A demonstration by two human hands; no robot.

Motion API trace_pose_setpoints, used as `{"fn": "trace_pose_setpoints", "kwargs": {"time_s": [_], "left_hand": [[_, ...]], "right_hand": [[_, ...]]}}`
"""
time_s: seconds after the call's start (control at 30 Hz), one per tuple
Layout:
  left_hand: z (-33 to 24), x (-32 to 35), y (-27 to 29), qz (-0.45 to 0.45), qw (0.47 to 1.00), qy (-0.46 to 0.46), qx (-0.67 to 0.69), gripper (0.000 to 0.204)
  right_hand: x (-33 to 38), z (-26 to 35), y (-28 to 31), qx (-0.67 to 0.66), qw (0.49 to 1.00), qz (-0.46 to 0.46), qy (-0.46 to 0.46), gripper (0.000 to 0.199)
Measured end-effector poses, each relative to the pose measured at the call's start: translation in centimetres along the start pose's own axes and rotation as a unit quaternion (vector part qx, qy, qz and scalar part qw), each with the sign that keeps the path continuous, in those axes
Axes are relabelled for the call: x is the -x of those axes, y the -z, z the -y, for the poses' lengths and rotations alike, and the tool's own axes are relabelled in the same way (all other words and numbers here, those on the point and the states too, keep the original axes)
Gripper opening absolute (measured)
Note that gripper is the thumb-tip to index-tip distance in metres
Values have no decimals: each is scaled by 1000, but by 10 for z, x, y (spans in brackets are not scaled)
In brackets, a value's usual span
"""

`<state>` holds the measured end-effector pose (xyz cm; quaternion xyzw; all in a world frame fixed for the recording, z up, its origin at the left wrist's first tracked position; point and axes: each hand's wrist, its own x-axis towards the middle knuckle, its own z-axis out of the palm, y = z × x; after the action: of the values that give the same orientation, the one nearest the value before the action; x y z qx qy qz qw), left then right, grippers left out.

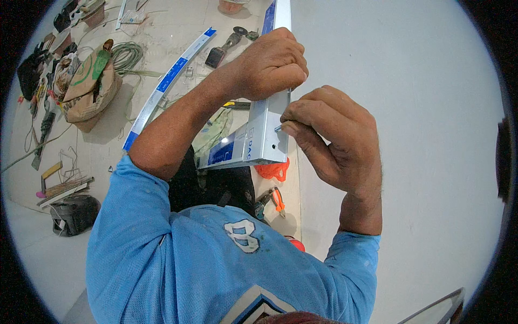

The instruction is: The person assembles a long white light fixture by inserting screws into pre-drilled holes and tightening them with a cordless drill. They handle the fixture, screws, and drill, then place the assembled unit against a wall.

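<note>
At channel (268, 121) edge, right hand (345, 141) pinches metal piece (278, 129).

1. Looks like an indoor work site, perhaps a room being fitted out or repaired; gives too little to tell home from shop.
2. Has a pale, shiny floor (116, 132) strewn with gear, next to a smooth, light grey wall (426, 108).
3. Shows tools lying about: a power tool (217, 56) with a disc, orange-handled pliers (278, 202).
4. Includes loose supplies: a greenish coil (128, 56), a bulging brown sack (91, 94), a reddish tub (232, 7).
5. Contains building stock: a white metal profile (265, 129), a long blue-labelled strip (175, 71).
</note>
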<state>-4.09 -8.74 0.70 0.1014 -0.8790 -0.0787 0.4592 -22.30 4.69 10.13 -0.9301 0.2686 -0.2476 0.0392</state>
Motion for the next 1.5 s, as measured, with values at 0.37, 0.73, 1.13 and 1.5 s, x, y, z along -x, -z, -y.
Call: {"fn": "trace_pose_setpoints", "kwargs": {"time_s": [0.37, 0.73, 1.13, 1.5], "left_hand": [[3, 7, 6, -16, 999, 23, 23, 28], [3, 2, 8, -26, 999, -43, -16, 23], [10, 6, 6, -36, 999, -14, 12, 16], [36, 5, -6, -115, 989, -54, 77, 38]], "right_hand": [[-8, -3, -9, 33, 996, -33, 70, 15], [-6, -9, -8, 16, 996, -30, 82, 18], [-11, -3, -9, 52, 994, -49, 86, 17], [-13, 6, -7, 102, 991, -28, 81, 10]]}}
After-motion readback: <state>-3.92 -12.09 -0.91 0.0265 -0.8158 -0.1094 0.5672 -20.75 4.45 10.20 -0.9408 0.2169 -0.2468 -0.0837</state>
